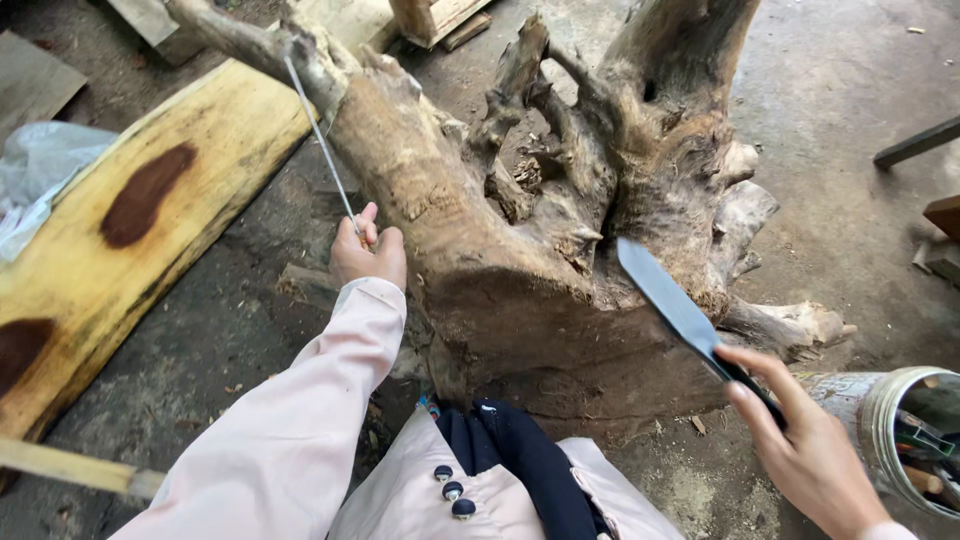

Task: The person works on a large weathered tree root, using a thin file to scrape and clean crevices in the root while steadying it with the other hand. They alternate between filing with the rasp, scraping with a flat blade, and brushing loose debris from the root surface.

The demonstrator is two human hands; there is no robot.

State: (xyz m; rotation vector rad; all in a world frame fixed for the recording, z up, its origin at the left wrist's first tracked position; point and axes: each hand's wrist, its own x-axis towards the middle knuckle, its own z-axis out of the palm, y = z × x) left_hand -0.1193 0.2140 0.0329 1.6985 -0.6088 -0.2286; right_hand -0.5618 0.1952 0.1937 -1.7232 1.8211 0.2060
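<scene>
1. Yellow wood slab: smooth, dark-knotted, lying on the floor at left.
2. Left hand: closed around a thin metal rod leaning on the stump.
3. Tree stump: gnarled, rough, hollowed.
4. Right hand: gripping a flat-bladed knife beside the stump.
5. Cylindrical container: far right.

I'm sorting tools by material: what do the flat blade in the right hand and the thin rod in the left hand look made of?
The flat grey blade in the right hand looks like bare metal, probably steel: dull sheen, thin straight edge; its handle looks dark. The thin pale rod in the left hand seems metal wire or bar: slim, straight, greyish.
</scene>
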